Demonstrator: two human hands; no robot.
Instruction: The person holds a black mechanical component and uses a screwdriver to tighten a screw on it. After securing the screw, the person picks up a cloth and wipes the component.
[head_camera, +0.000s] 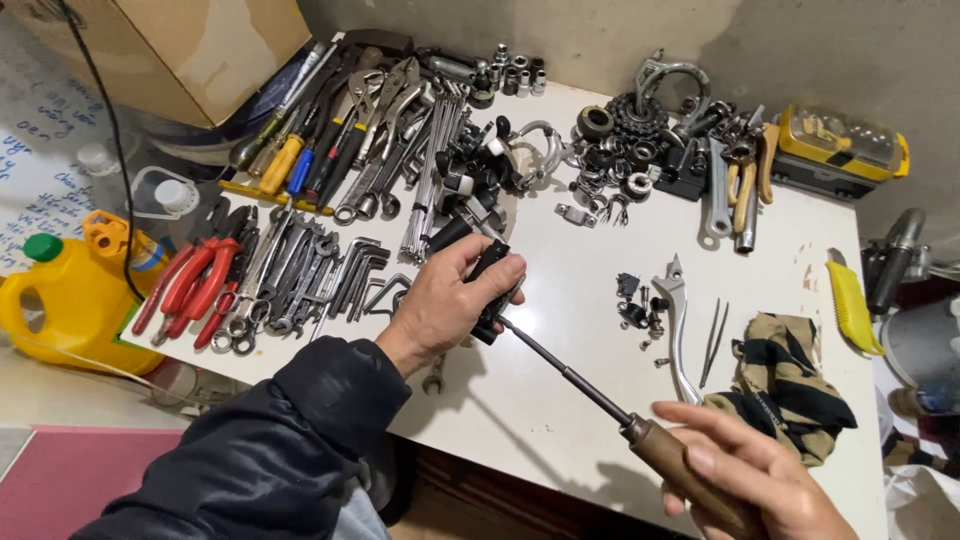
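Two hands over the white counter (560, 330): left hand (445, 300) wrapped tight around a small black part (493, 290), right hand (745, 470) gripping a wooden-handled screwdriver (600, 395), its dark shaft touching that part; yellow case (840, 145) with clear lid, contents unclear.

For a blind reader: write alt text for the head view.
The left hand grips a black part while the right hand drives a wooden-handled screwdriver into it, above a white table crowded with wrenches, pliers and small metal parts.
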